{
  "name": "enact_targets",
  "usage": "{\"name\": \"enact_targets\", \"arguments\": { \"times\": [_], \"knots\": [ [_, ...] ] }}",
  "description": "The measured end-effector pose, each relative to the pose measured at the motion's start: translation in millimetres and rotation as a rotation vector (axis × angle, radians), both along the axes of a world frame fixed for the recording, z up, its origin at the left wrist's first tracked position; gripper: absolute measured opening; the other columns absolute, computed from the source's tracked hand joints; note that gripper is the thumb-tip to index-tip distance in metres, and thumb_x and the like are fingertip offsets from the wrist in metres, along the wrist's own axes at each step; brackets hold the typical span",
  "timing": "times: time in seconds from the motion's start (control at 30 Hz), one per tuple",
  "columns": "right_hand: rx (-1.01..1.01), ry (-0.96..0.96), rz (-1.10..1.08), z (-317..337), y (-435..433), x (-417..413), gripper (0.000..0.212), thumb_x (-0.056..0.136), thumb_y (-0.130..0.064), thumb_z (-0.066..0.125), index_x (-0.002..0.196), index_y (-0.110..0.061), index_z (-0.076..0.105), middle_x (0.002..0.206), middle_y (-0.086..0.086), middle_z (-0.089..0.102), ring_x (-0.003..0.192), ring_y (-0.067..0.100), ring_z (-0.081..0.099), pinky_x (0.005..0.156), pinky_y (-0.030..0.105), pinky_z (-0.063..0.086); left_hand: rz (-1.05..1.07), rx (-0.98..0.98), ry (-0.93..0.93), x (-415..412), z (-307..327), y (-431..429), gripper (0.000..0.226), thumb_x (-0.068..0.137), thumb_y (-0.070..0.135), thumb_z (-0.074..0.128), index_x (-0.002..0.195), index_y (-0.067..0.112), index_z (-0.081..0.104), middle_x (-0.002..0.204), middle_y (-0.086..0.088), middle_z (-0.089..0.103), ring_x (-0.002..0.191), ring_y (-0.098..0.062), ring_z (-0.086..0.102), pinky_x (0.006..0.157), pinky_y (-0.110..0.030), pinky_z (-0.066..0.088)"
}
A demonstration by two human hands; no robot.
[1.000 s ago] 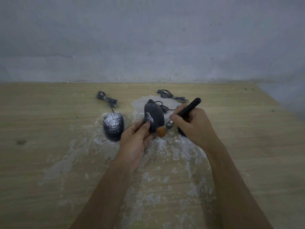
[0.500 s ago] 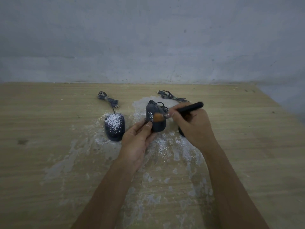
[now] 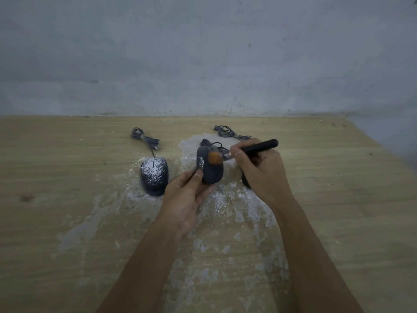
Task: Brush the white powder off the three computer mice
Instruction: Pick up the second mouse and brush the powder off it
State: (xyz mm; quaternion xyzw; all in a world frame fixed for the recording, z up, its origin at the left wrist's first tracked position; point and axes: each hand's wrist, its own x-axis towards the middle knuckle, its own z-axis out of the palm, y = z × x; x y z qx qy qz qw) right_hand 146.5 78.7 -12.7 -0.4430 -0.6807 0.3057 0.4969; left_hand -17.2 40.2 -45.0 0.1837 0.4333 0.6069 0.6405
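- Fingers (image 3: 198, 178) of the left hand (image 3: 185, 199) clasp the middle mouse (image 3: 212, 172), tilted up, likely to shed powder (image 3: 200, 162).
- Right hand (image 3: 261, 170) pinches the brush (image 3: 259, 147), bristles on its top.
- Powdered mouse (image 3: 154, 175) lies left of it; third mouse (image 3: 245, 182), right, mostly hidden.

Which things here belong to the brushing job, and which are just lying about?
In the job: brush in right hand; middle mouse in left hand; powdered left mouse; right mouse, mostly hidden.
Lying about: bundled cables; wooden table.
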Motion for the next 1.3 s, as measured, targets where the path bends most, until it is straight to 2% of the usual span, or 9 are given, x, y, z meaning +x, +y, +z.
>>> {"name": "enact_targets", "arguments": {
  "times": [0.1,0.2,0.33,0.5,0.67,0.83,1.07,1.17,1.3],
  "knots": [
    [-0.065,-0.019,0.094,-3.3,-0.7,-0.1,0.011,0.097,-0.016,0.065,0.089,-0.017,0.072,0.053,0.002,0.053,0.044,0.018,0.043,0.041,0.033,0.035,-0.010,-0.013,-0.036,0.0,1.4,0.0,0.022,0.100,0.004,0.050,0.118,0.002,0.062,0.101,-0.016,0.076,0.091,-0.023,0.075,0.068,-0.025,0.061],
    [-0.017,0.070,-0.041,-1.6,1.7,0.7,0.014,0.098,-0.018,0.065,0.086,-0.023,0.070,0.056,0.005,0.055,0.048,0.023,0.048,0.043,0.043,0.039,-0.019,-0.017,-0.072,-0.2,1.3,0.4,0.022,0.100,0.004,0.050,0.119,0.000,0.060,0.103,-0.018,0.076,0.095,-0.024,0.074,0.073,-0.027,0.062],
    [0.023,-0.036,-0.121,-6.5,3.0,-0.8,0.014,0.098,-0.028,0.065,0.085,-0.032,0.067,0.055,0.006,0.059,0.049,0.027,0.056,0.044,0.046,0.047,-0.044,-0.028,-0.104,0.0,-0.7,0.9,0.026,0.100,0.006,0.051,0.123,-0.003,0.057,0.109,-0.020,0.073,0.102,-0.027,0.072,0.075,-0.027,0.062],
    [-0.026,-0.099,0.078,-4.9,-2.4,-5.1,0.009,0.096,-0.019,0.067,0.089,-0.015,0.071,0.050,-0.015,0.052,0.043,0.006,0.043,0.045,0.019,0.033,-0.078,-0.035,-0.116,-0.1,-1.8,2.6,0.029,0.100,0.005,0.051,0.127,-0.003,0.058,0.116,-0.020,0.071,0.111,-0.029,0.068,0.086,-0.032,0.059],
    [0.061,-0.100,-0.046,-8.9,2.6,-2.5,0.008,0.096,-0.026,0.067,0.089,-0.027,0.071,0.054,0.001,0.056,0.044,0.016,0.048,0.041,0.033,0.037,-0.077,-0.054,-0.151,-1.3,-4.7,4.2,0.030,0.103,0.005,0.043,0.128,-0.005,0.055,0.117,-0.023,0.070,0.109,-0.031,0.069,0.087,-0.036,0.059],
    [0.001,-0.140,0.076,-8.3,-0.5,-5.1,0.008,0.094,-0.022,0.070,0.086,-0.021,0.071,0.055,-0.013,0.055,0.047,0.006,0.047,0.047,0.021,0.037,-0.079,-0.060,-0.181,-1.0,-2.3,3.9,0.030,0.102,-0.001,0.040,0.128,-0.004,0.055,0.119,-0.025,0.068,0.112,-0.033,0.067,0.084,-0.034,0.060],
    [0.013,-0.206,0.130,-9.5,-2.8,-6.2,0.005,0.092,-0.026,0.071,0.088,-0.025,0.074,0.058,-0.010,0.060,0.047,0.006,0.050,0.047,0.021,0.038,-0.062,-0.050,-0.169,-1.0,-2.7,3.4,0.031,0.101,-0.004,0.042,0.130,-0.004,0.053,0.117,-0.025,0.069,0.103,-0.031,0.071,0.083,-0.035,0.061],
    [0.066,-0.084,0.022,-6.6,-0.2,-5.9,0.006,0.094,-0.021,0.070,0.089,-0.020,0.073,0.053,-0.014,0.054,0.043,0.008,0.044,0.044,0.020,0.032,-0.064,-0.054,-0.148,-1.3,-3.3,4.4,0.033,0.103,0.000,0.040,0.134,-0.001,0.051,0.122,-0.023,0.067,0.113,-0.032,0.067,0.095,-0.039,0.055],
    [0.150,-0.159,-0.133,-12.0,3.2,-8.2,0.007,0.094,-0.025,0.069,0.087,-0.026,0.069,0.058,-0.017,0.056,0.049,0.012,0.051,0.046,0.020,0.035,-0.055,-0.051,-0.132,0.3,-1.9,3.9,0.030,0.102,-0.001,0.041,0.130,0.001,0.054,0.121,-0.022,0.068,0.114,-0.031,0.066,0.089,-0.034,0.057]
  ]
}}
